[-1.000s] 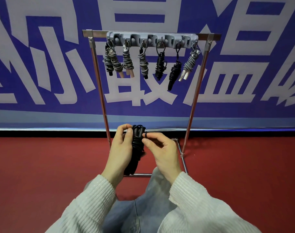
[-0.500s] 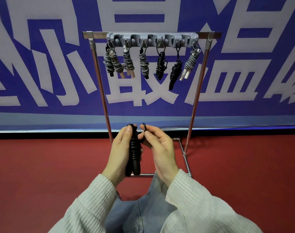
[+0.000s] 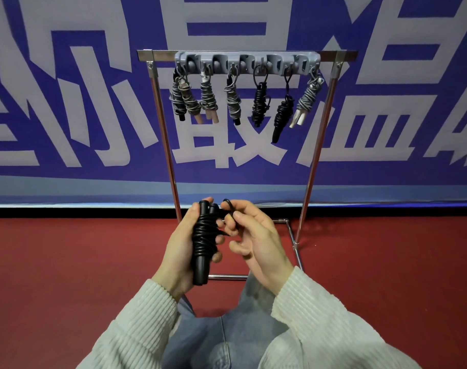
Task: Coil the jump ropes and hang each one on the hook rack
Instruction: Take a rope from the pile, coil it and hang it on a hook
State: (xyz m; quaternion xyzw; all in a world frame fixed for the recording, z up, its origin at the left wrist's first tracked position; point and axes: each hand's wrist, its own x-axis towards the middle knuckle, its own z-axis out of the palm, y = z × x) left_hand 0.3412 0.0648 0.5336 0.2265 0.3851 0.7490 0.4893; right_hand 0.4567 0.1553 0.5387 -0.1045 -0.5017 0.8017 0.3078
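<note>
My left hand (image 3: 180, 249) grips a black jump rope (image 3: 203, 237), its cord wound tightly round the two upright black handles. My right hand (image 3: 253, 237) pinches a small loop of the black cord (image 3: 228, 205) sticking out near the top of the bundle. Straight ahead stands the grey hook rack (image 3: 248, 63) on a metal frame. Several coiled ropes hang from its hooks: grey ones with wooden or black handles at the left, two black ones (image 3: 259, 102) in the middle, a grey one with white handles (image 3: 305, 102) at the right end.
The rack's metal frame (image 3: 313, 161) stands on a red floor (image 3: 67, 262), its base bars running toward my knees. A blue banner with large white characters (image 3: 67, 102) covers the wall behind. My legs in blue jeans (image 3: 227, 334) fill the bottom centre.
The bundle has been turned upright in my left hand and raised slightly. My right hand has drawn the cord's end loop out to the right of the handles.
</note>
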